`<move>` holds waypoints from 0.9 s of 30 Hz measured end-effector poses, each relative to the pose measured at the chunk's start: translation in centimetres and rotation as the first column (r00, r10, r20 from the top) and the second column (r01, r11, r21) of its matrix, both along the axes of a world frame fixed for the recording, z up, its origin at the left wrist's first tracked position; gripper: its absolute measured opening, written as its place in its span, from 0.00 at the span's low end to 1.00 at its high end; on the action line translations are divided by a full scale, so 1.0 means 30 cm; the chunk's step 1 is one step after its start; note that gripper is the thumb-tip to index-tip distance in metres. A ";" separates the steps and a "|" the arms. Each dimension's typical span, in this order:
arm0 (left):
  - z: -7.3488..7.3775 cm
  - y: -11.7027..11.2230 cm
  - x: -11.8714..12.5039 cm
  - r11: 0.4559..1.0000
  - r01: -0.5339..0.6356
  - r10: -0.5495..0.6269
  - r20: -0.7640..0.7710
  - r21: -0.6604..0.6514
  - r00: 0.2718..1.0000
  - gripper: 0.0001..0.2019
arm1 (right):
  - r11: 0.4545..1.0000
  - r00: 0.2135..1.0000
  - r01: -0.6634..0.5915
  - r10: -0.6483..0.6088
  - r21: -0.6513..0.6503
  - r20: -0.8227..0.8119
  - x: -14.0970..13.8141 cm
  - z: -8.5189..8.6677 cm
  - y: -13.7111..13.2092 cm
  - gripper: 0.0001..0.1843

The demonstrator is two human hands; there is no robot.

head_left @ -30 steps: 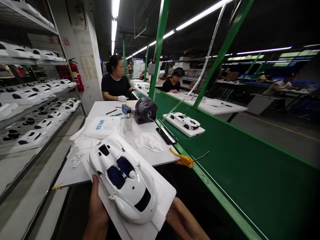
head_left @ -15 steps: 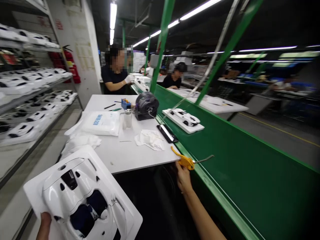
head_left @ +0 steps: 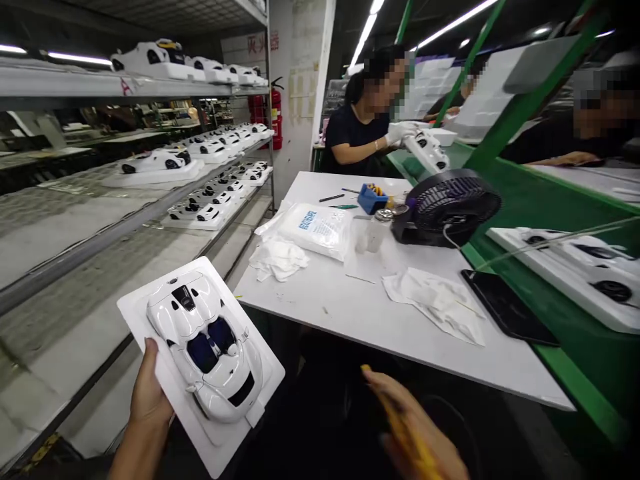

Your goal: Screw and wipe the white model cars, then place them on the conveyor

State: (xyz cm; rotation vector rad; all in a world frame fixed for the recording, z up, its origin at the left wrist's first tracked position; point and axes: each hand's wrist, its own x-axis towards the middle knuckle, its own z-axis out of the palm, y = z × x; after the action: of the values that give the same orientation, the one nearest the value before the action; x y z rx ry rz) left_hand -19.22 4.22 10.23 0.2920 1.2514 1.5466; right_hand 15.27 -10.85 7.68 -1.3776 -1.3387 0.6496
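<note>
My left hand [head_left: 149,390] grips the lower left edge of a white foam tray [head_left: 135,308]. On that tray rests a white open-top model car [head_left: 220,363] with a dark blue seat area, tilted toward me. Below the table edge, my right hand [head_left: 407,417] is closed around a yellow air blow gun [head_left: 400,423]; both are blurred, and the nozzle cannot be made out.
Shelves [head_left: 165,187] of model cars stand to the left. The white table [head_left: 300,300] holds a packet of wipes [head_left: 315,227], crumpled wipes [head_left: 433,300], a black fan [head_left: 450,207] and a phone [head_left: 505,307]. Beyond the green conveyor [head_left: 520,200] and table are co-workers, one gloved person [head_left: 363,127] handling a car.
My view has turned left toward the shelves. The yellow blow gun has come away from the table corner in my right hand, toward me. The tray now shows whole in my left hand.
</note>
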 end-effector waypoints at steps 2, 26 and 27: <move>-0.015 -0.001 -0.059 0.999 -0.036 0.037 -0.035 0.029 0.999 0.18 | 0.954 0.951 -0.295 0.298 -0.047 0.076 -0.103 0.019 0.088 0.21; -0.269 -0.001 -0.288 0.992 -0.005 -0.019 -0.199 -0.123 0.980 0.22 | 0.775 0.425 -0.312 0.631 -0.549 0.649 -0.435 0.019 0.304 0.05; -0.268 0.000 -0.287 0.992 -0.005 -0.021 -0.198 -0.127 0.980 0.22 | 0.774 0.426 -0.311 0.632 -0.552 0.647 -0.434 0.020 0.305 0.06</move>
State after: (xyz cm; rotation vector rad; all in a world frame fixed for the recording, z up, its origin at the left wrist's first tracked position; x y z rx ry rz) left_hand -27.83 4.21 2.18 0.3757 1.4969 1.4503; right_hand 2.25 -1.70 8.27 -1.6720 -2.5677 0.6700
